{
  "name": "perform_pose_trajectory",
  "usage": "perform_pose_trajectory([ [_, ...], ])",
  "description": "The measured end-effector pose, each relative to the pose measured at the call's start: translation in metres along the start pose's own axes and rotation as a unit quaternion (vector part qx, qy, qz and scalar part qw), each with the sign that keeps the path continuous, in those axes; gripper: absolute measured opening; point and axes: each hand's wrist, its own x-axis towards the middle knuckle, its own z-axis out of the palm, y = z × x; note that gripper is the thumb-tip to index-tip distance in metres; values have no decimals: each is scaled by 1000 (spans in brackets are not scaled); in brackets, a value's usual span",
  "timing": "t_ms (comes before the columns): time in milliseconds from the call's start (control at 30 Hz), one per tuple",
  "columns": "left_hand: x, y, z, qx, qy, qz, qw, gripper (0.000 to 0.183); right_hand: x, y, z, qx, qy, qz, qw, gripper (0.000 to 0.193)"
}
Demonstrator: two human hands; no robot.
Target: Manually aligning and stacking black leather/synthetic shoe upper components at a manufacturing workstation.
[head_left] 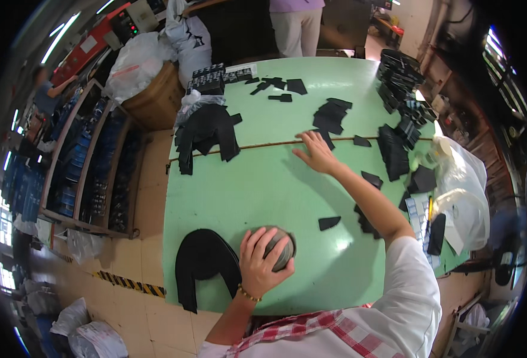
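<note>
Near the front edge of the green table (263,197), my left hand (260,262) is wrapped over a rounded grey-brown object (283,252), its kind unclear. Just left of it lies a stack of black U-shaped pieces (202,253). My right hand (317,153) reaches across to the far half, fingers spread and nothing in them. Close beyond its fingertips is a loose pile of black cut pieces (330,116). A single small black piece (329,223) lies between my two hands.
More black U-shaped pieces (208,131) lie far left. Black stacks (393,152) and a clear plastic bag (463,191) line the right side. A thin strip (257,145) crosses the table. A loaded rack (90,161) stands left; a person (296,27) stands beyond.
</note>
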Motion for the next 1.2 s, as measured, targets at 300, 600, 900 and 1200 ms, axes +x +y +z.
perform_pose_trajectory([
  [300, 2, -53, -15, 18, -15, -20, 1000, 33, 236, 103, 95, -200, 53, 106, 973, 62],
  [600, 1, -46, -13, 21, 26, -68, 997, 27, 262, 107, 91, -247, -42, 141, 958, 61],
  [900, 10, -57, -9, 32, 37, -2, 999, 41, 28, 30, 68, -204, -90, -60, 973, 58],
  [1200, 6, -44, -13, 49, 72, -46, 995, 42, -148, -53, 11, -129, -170, -31, 976, 57],
])
